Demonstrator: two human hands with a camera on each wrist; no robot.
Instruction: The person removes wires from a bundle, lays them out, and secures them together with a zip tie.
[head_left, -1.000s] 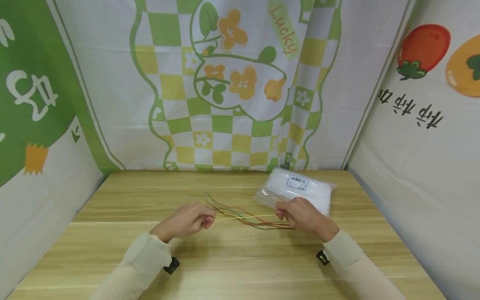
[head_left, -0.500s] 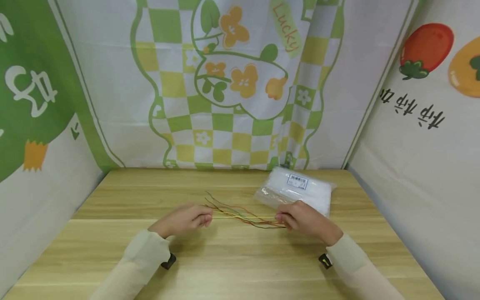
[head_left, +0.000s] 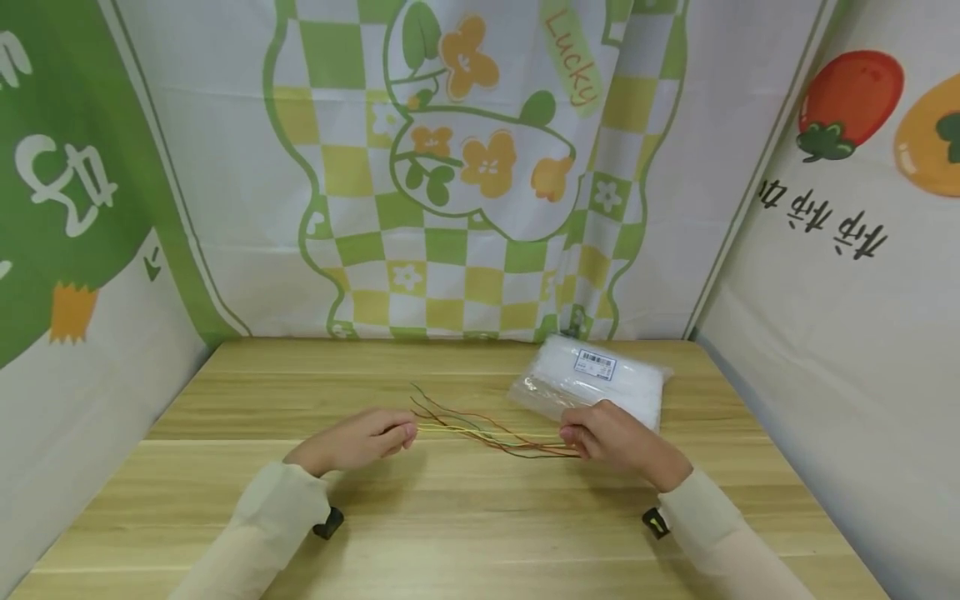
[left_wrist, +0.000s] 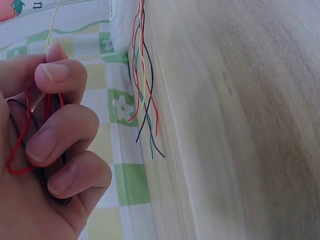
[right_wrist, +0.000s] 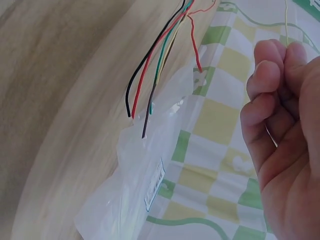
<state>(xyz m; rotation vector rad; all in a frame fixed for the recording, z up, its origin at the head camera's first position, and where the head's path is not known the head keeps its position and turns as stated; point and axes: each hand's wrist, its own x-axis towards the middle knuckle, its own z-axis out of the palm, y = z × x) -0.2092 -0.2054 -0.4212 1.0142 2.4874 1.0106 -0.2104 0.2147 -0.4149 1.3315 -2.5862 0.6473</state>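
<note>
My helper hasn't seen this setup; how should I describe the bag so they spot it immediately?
Look to the far right part of the table, below the checked cloth. Just beyond the right hand lies the bag, clear plastic with white contents. Its bulk and blue-edged label set it apart from the thin coloured wires.

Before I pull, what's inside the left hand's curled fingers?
The left hand holds looped red wire and dark wire; pale yellow wire emerges above. Its fingers cover the rest, so strand count isn't clear.
</note>
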